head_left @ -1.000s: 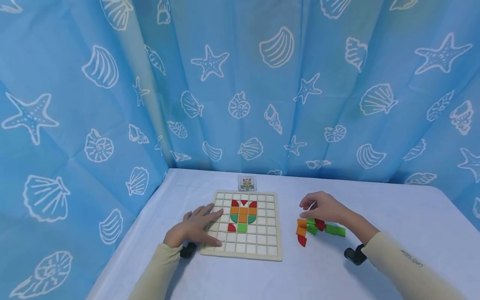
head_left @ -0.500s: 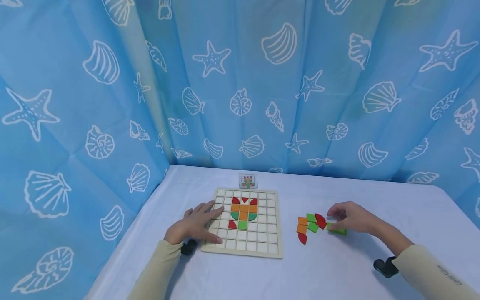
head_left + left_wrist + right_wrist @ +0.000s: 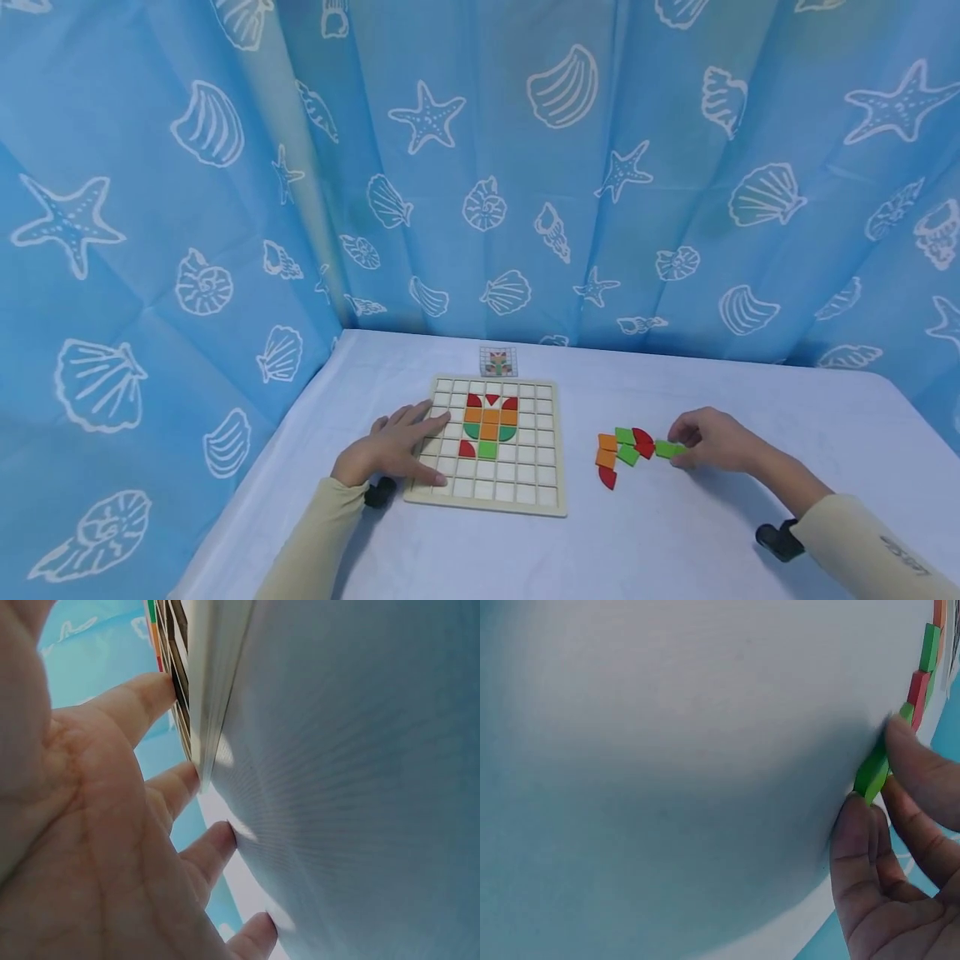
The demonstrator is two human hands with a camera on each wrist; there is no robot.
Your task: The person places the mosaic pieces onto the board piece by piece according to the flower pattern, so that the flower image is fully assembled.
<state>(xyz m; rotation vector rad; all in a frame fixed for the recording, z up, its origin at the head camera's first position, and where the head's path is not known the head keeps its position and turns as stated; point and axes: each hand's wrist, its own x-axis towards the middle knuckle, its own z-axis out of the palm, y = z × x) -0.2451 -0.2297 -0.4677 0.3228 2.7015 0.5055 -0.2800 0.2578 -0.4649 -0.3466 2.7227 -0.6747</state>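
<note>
Blue curtains (image 3: 442, 258) printed with white shells and starfish hang along the left and far edges of the white-covered table (image 3: 585, 542). Your left forearm, in a pale sleeve (image 3: 303, 533), angles up from the near side, and your left hand (image 3: 390, 452) lies palm down across the left edge of the gridded board (image 3: 527, 493). Its fingers are spread: thumb near the board's near left corner, index finger reaching onto the grid, the others fanned toward the table's far edge. Coloured tiles (image 3: 490, 415) in red, orange and green form a pattern around the board's middle column, nearer its far edge. Just beyond that edge lies a small picture card (image 3: 498, 362). Off the board's right edge, loose tiles (image 3: 606, 457) sit in a loose cluster. At the cluster's right end, your right hand (image 3: 716, 442) points left, wrist low, forearm slanting in from the near right; thumb and bent fingers pinch a green tile (image 3: 871, 774) by its sides, low over the table.
</note>
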